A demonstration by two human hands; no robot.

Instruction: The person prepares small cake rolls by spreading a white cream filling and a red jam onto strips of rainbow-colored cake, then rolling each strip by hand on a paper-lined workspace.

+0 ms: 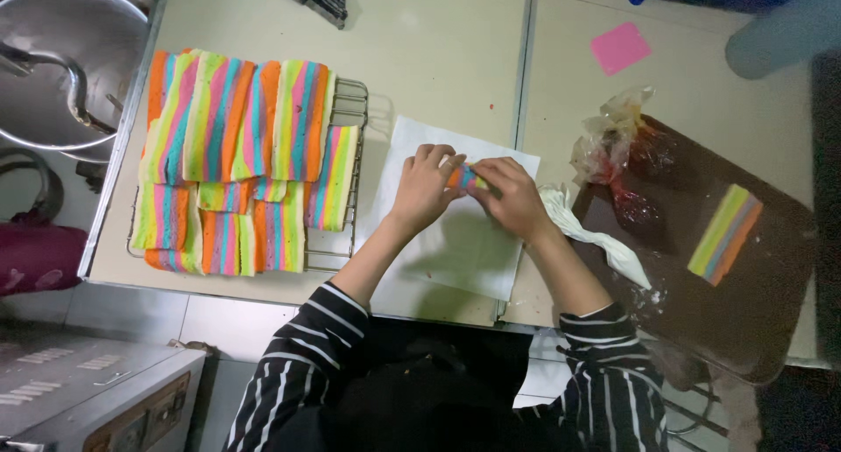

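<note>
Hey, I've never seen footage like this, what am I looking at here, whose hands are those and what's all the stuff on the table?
There is no machine: this is one picture from a camera worn on a person's head, looking down at their own two bare hands. The sleeves are black with white stripes. The left hand and right hand meet over a white sheet of paper and together hold a small piece of rainbow-striped cake, apparently rolling it. To the left, a wire rack carries many more rainbow cake strips. To the right, a white piping bag lies at the edge of a dark brown board, which bears one cake slice and a crumpled plastic bag. A pink square note lies further back.
</note>
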